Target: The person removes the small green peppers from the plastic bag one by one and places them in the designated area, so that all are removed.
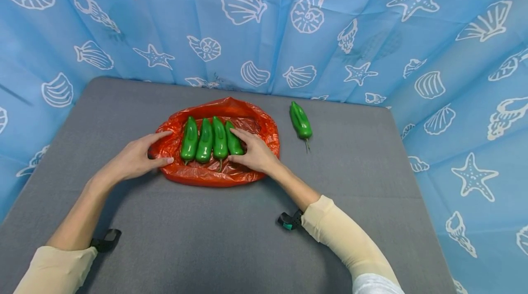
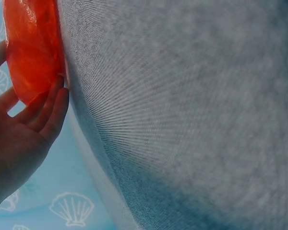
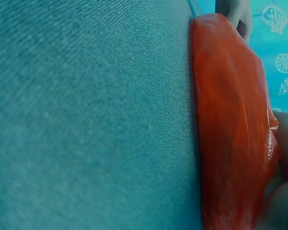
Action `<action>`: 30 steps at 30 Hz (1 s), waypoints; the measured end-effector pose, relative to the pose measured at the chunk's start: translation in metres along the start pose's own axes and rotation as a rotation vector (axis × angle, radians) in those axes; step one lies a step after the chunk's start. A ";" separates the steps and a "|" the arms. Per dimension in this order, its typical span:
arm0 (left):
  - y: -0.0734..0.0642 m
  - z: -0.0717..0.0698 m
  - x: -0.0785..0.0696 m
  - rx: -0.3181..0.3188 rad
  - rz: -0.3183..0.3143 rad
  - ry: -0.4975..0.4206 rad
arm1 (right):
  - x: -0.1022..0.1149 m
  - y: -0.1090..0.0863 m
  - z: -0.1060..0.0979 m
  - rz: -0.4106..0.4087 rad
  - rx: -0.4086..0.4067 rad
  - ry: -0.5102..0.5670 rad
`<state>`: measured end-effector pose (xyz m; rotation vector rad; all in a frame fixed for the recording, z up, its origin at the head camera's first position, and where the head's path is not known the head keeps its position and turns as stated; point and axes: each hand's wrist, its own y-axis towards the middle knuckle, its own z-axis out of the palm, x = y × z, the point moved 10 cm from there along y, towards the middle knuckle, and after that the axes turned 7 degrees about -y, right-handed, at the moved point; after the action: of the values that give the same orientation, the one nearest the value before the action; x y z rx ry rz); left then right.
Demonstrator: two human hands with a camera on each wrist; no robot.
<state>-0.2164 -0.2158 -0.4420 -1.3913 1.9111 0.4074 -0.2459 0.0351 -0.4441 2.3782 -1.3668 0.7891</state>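
An opened red plastic bag rests on the grey table, its sides standing up around several glossy green peppers. Three of them, such as the pepper farthest left, lie side by side inside. My left hand holds the bag's left end, thumb and index finger over the rim; in the left wrist view, the other fingers lie along the red plastic. Inside the bag's right part, my right hand grips another green pepper between fingers and thumb, partly covering it. In the right wrist view, the red plastic hides most of this hand.
One more green pepper lies on the table, right of the bag, its stem toward me. A blue curtain with white shell and starfish prints hangs behind the table's far edge and along its sides.
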 end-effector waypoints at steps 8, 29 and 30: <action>0.000 0.000 -0.001 -0.002 0.011 -0.001 | -0.008 -0.002 -0.004 0.041 -0.027 0.094; 0.001 -0.001 0.002 -0.006 0.010 -0.006 | -0.020 -0.018 -0.039 0.026 -0.164 0.315; 0.001 -0.001 0.002 -0.006 0.009 -0.006 | -0.021 -0.019 -0.040 0.030 -0.165 0.330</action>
<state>-0.2177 -0.2172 -0.4428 -1.3839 1.9138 0.4217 -0.2507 0.0796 -0.4238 2.0005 -1.2775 0.9843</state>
